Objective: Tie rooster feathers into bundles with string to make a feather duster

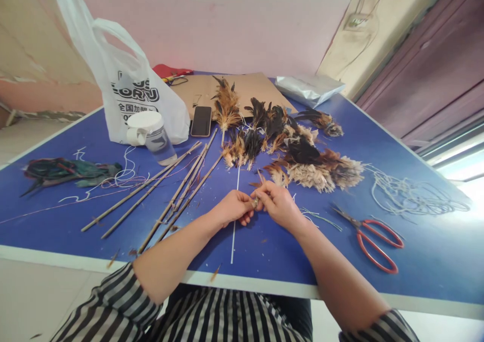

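Note:
My left hand (235,208) and my right hand (279,203) meet over the middle of the blue table, fingertips pinched together. Between them is a small brown feather (260,177), whose tip sticks out past my right fingers; its lower part is mostly hidden. Just beyond my hands lie bunches of feathers (312,176), pale, brown and black, tied on white string. A feather duster head (226,105) on a stick stands out behind them. Thin green and white strings (323,219) lie beside my right wrist. Left of my left hand are several thin wooden sticks (177,195).
Red-handled scissors (372,236) and tangled pale string (412,195) lie at right. A lidded cup (157,137), white plastic bag (141,84), phone (201,121) and dark green feather bundle (71,172) are at left. Cardboard (260,84) and a silver packet (310,89) lie at the back.

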Action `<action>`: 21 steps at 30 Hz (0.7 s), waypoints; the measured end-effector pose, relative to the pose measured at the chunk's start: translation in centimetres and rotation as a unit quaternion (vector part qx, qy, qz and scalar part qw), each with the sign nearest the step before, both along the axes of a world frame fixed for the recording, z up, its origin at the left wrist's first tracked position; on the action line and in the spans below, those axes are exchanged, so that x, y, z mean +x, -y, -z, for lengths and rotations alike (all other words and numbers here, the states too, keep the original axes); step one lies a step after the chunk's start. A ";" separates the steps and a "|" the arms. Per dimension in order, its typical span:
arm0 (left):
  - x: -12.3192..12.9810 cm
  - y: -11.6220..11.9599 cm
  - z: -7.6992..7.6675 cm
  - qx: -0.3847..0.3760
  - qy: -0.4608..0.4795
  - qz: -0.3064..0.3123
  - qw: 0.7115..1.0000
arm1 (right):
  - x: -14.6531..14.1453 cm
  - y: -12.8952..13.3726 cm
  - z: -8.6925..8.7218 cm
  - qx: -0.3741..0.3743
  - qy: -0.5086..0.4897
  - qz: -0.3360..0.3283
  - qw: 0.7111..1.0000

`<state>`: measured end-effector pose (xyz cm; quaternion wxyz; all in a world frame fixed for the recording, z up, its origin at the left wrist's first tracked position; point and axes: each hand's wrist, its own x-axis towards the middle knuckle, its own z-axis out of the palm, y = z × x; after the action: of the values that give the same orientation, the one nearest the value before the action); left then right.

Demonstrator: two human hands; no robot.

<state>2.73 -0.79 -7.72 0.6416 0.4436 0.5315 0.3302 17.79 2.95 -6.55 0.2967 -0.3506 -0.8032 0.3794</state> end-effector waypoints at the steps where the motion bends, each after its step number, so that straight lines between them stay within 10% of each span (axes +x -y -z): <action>1: 0.0 0.0 0.0 0.000 -0.002 0.001 1.000 | 0.1 -0.1 0.0 0.017 0.006 0.005 1.000; 15: -1.5 -0.3 -0.4 -0.013 -0.038 0.088 0.995 | 0.7 -0.9 0.7 0.115 0.096 -0.001 0.989; 21: -2.9 -0.8 -0.5 0.190 -0.184 0.079 0.961 | 0.7 -1.0 0.4 0.093 0.095 -0.009 0.991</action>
<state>-0.15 0.04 -7.20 0.4606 0.6514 0.5307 0.2860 18.52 3.94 -6.98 0.2473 -0.3484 -0.8627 0.2706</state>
